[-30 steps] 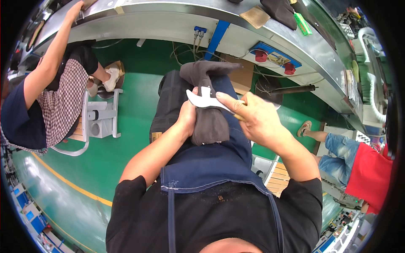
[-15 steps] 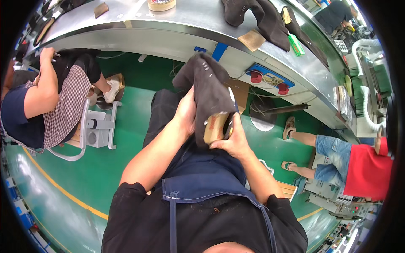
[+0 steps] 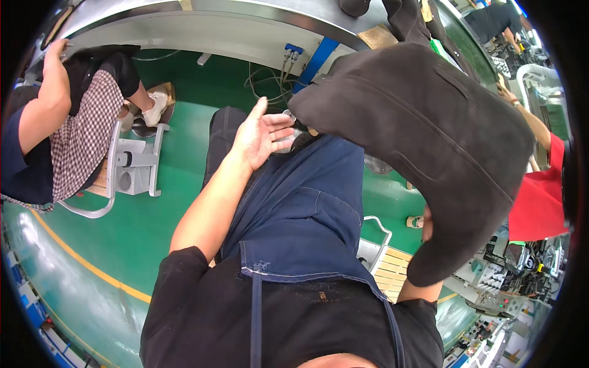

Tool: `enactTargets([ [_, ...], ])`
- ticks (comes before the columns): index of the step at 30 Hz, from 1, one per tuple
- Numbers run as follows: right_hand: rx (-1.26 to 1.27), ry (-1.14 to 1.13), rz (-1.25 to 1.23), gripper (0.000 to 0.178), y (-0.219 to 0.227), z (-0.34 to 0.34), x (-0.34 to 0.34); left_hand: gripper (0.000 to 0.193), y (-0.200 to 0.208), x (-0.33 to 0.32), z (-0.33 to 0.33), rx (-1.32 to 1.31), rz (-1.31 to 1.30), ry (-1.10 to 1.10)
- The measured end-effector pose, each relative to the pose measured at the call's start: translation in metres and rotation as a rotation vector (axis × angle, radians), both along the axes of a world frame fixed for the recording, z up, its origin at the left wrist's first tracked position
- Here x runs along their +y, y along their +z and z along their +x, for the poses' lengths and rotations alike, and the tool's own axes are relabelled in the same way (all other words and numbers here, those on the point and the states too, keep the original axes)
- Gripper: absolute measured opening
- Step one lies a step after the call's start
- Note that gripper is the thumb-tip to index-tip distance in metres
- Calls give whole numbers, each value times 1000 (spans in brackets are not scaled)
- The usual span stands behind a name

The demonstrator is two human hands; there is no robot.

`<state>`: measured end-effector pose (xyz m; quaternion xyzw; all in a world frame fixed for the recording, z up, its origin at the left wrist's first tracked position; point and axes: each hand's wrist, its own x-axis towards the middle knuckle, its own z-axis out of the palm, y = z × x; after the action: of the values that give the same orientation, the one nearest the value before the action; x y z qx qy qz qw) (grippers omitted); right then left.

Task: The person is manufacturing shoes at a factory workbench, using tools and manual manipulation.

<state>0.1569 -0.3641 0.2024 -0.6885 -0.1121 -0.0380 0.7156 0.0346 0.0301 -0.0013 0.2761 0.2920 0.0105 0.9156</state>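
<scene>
A dark, soft-looking boot (image 3: 423, 122) with long seams fills the right of the view, raised close to the camera. Its toe points down toward my right upper arm, and its shaft reaches left above my apron. My right hand (image 3: 427, 223) supports it from behind; only a strip of skin shows, the fingers being hidden. My left hand (image 3: 261, 135) is apart from the boot, palm up over my lap, fingers spread and holding nothing. A small pale bit shows by the shaft's end, too covered to make out.
A metal-topped workbench (image 3: 245, 15) runs along the far side, bearing other dark boots (image 3: 402, 18) and a brown pad (image 3: 377, 37). Cables (image 3: 270, 86) hang beneath it. One person in a checked apron (image 3: 92, 122) sits at left; another in red (image 3: 543, 205) is at right.
The boot has come up and right, nearer the camera, and turned so its side shows. My left hand has let go of it and opened. My view has shifted slightly.
</scene>
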Motion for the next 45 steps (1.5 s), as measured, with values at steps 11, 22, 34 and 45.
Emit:
enactTargets([
  [11,-190,-247,73,79,-13,-41,-28,40,-47,-29,34,-31,-5,-263],
  [22,-2,-261,-334,72,-20,-52,4,45,-103,-44,6,-213,-140,196],
  [34,408,167,-430,61,-37,-51,21,43,-153,-56,10,189,-47,80],
  [45,549,715,-276,75,-124,-16,117,65,-132,-45,19,575,632,167],
])
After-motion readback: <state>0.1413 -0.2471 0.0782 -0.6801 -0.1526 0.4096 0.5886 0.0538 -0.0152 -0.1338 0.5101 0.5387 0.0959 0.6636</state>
